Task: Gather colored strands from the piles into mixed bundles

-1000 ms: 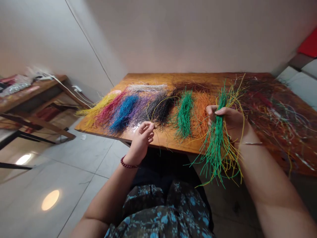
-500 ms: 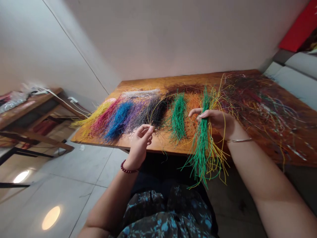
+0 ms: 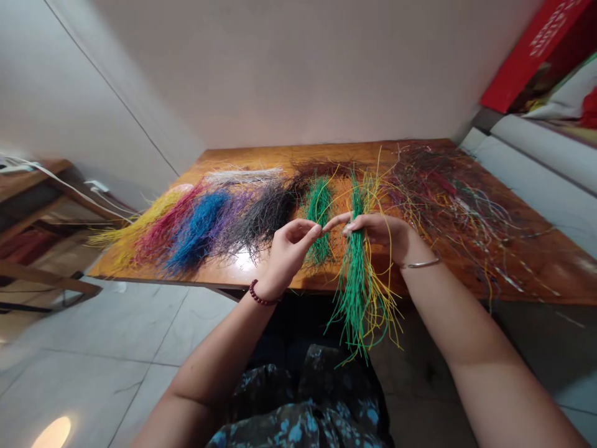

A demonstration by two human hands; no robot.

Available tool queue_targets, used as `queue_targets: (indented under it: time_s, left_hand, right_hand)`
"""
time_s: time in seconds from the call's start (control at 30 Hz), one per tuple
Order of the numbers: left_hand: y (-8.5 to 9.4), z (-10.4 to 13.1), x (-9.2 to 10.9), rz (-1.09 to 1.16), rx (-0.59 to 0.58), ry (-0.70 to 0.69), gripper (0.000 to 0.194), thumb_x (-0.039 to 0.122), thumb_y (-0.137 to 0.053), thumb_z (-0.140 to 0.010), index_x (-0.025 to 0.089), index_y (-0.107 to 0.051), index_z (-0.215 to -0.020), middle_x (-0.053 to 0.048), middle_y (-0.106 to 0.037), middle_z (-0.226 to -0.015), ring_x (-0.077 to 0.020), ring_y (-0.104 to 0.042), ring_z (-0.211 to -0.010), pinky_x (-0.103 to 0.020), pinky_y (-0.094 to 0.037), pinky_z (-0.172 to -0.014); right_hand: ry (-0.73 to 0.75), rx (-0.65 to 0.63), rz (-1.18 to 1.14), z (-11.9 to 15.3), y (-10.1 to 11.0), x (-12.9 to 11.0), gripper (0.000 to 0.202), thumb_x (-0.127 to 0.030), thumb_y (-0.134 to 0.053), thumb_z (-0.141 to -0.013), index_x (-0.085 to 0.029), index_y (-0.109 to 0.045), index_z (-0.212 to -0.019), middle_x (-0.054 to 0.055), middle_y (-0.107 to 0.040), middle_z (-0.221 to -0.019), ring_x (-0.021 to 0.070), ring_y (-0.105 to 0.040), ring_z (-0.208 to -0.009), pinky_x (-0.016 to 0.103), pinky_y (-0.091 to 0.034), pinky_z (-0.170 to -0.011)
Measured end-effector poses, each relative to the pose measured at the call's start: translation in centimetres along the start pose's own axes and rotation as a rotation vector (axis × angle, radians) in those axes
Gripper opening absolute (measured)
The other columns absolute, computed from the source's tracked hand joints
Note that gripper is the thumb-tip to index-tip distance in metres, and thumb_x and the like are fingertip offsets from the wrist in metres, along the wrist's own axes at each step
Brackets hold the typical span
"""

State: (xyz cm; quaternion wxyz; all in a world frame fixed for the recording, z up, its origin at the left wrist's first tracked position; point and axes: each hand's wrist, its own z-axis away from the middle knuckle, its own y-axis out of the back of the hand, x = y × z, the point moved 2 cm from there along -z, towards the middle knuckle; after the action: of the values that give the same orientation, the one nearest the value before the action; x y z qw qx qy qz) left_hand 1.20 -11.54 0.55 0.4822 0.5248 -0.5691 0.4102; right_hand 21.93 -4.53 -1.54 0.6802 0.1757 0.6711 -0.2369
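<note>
My right hand (image 3: pixel 382 233) is wrapped round a bunch of thin strands, green strands (image 3: pixel 357 280) at the front and yellow strands (image 3: pixel 380 298) behind. They hang below the table's front edge and stick up above the fist, with the index finger stretched left. Thumb and index finger of my left hand (image 3: pixel 296 242) are pinched together close to that fingertip. A single yellow strand (image 3: pixel 318 198) arcs up from this pinch; where it ends is hidden. Behind the left hand lies a green pile (image 3: pixel 319 211), partly covered by the fingers.
On the wooden table (image 3: pixel 205 274), piles lie side by side: yellow (image 3: pixel 153 214), red, blue (image 3: pixel 200 224), purple and black (image 3: pixel 268 218). White strands (image 3: pixel 247 176) lie behind them. A mixed tangle (image 3: pixel 448 199) spreads at the right. A red box (image 3: pixel 527 62) stands far right.
My left hand has moved right, up to the right hand, with the yellow strand in its pinch. The right hand still grips the bunch. The view has shifted slightly.
</note>
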Motion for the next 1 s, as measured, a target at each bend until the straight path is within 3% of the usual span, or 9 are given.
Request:
queue_targets:
  time_s: [0.17,0.6,0.7,0.8,1.0]
  left_hand:
    - [-0.18,-0.13,-0.11,-0.009,0.017,-0.045,0.024,0.039,-0.072,-0.082,0.016,-0.067,-0.079,-0.004,-0.067,-0.077,-0.0080,-0.052,-0.061,-0.020,-0.038,-0.051]
    - [-0.79,-0.23,-0.46,-0.049,0.022,-0.097,0.022,0.037,-0.071,-0.083,0.015,-0.067,-0.079,-0.005,-0.067,-0.078,-0.0083,-0.053,-0.062,-0.020,-0.040,-0.054]
    - [-0.79,-0.29,-0.63,-0.057,0.023,-0.084,0.023,0.038,-0.070,-0.083,0.016,-0.067,-0.080,-0.004,-0.066,-0.077,-0.0084,-0.052,-0.061,-0.020,-0.040,-0.054]
    - [-0.70,-0.22,-0.58,-0.041,0.017,-0.057,0.024,0.039,-0.069,-0.084,0.016,-0.066,-0.080,-0.004,-0.067,-0.078,-0.0086,-0.053,-0.062,-0.021,-0.041,-0.055]
    - [0.01,-0.08,-0.34,-0.040,0.028,-0.013,0.025,0.041,-0.068,-0.084,0.016,-0.066,-0.083,-0.005,-0.068,-0.080,-0.0094,-0.055,-0.064,-0.021,-0.044,-0.056]
  right_hand:
    - [-0.027,0.006,-0.066,0.00,0.16,0.33,0.032,-0.024,-0.058,-0.081,-0.017,-0.069,-0.110,-0.001,-0.056,-0.072,0.0078,-0.044,-0.057,0.017,-0.034,-0.046]
    - [0.011,0.009,-0.057,-0.16,-0.28,0.48,0.024,-0.025,-0.057,-0.080,-0.015,-0.067,-0.100,0.001,-0.054,-0.077,0.0083,-0.042,-0.059,0.019,-0.036,-0.051]
    - [0.037,-0.083,-0.071,-0.31,-0.39,0.54,0.018,-0.029,-0.057,-0.080,-0.014,-0.062,-0.089,0.000,-0.049,-0.071,0.0089,-0.043,-0.060,0.019,-0.035,-0.051]
    - [0.051,-0.149,-0.059,-0.41,-0.36,0.57,0.016,-0.031,-0.057,-0.080,-0.015,-0.055,-0.076,-0.002,-0.041,-0.066,0.0080,-0.034,-0.056,0.019,-0.031,-0.049]
    - [0.069,-0.094,-0.026,-0.36,-0.27,0.33,0.013,-0.027,-0.056,-0.079,-0.015,-0.054,-0.075,-0.001,-0.041,-0.068,0.0090,-0.034,-0.059,0.020,-0.031,-0.051]
